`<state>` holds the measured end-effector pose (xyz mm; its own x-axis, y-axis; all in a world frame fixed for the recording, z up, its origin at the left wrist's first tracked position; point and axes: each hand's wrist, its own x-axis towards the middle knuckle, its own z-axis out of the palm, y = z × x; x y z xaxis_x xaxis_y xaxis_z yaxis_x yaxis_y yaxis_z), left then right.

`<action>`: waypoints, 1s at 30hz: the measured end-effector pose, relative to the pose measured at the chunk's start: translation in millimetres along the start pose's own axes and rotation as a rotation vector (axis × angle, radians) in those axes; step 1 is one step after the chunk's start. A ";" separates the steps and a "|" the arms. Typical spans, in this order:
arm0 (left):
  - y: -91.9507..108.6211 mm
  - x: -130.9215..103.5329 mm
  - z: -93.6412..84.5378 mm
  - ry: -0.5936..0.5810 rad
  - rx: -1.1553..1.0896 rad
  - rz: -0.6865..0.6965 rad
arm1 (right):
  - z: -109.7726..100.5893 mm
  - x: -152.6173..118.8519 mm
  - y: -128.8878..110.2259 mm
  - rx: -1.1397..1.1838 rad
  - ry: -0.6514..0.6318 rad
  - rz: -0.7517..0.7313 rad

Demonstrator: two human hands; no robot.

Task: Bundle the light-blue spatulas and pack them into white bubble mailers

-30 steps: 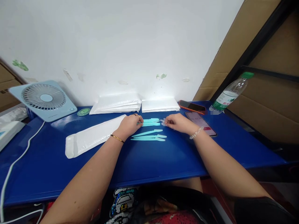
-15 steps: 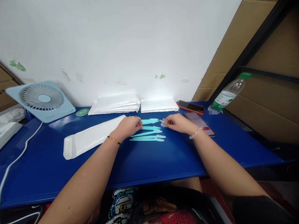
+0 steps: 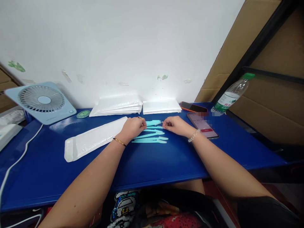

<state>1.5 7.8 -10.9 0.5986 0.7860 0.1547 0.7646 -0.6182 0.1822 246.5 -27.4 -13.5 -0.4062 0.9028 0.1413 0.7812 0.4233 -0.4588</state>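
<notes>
Several thin turquoise eyebrow razors [image 3: 149, 138] lie on the blue table in front of me, their blade ends to the right. My left hand [image 3: 134, 129] is closed, its fingertips pinching the handle of one eyebrow razor [image 3: 155, 127]. At that razor's other end, my right hand [image 3: 175, 125] is closed too, thumb and fingers pinched at the tip. Whether a clear cap sits in the right fingers is too small to tell. More turquoise razors [image 3: 154, 122] lie close together just beyond. A white padded envelope [image 3: 95, 141] rests beside my left hand.
Stacks of white envelopes [image 3: 116, 106] stand along the wall. To the right are a lit phone [image 3: 201, 125], an orange-edged phone [image 3: 193, 107] and a water bottle [image 3: 229, 96]. A blue fan [image 3: 44, 101] and a green disc [image 3: 83, 114] are at the left.
My right hand has moved slightly left, onto the razor's tip. The clear pieces that showed by its fingers are now mostly hidden. My left hand has shifted slightly right.
</notes>
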 end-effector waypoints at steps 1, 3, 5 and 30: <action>1.4 0.3 0.3 -0.006 -0.007 0.010 | 1.3 0.9 -1.3 0.003 0.000 -0.011; 3.3 0.6 0.0 -0.005 -0.022 0.012 | 1.4 2.0 -2.9 0.010 -0.005 -0.023; 3.5 0.4 -1.6 0.030 -0.044 -0.011 | -3.6 0.6 -2.3 0.014 0.001 -0.003; -2.0 -4.1 -3.5 -0.145 -0.201 -0.059 | -6.2 -4.6 10.2 0.227 -0.074 0.079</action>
<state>-3.3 5.8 -8.5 0.5937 0.8047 0.0001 0.7450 -0.5497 0.3779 259.3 -26.8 -13.3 -0.3880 0.9209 0.0360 0.6891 0.3158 -0.6522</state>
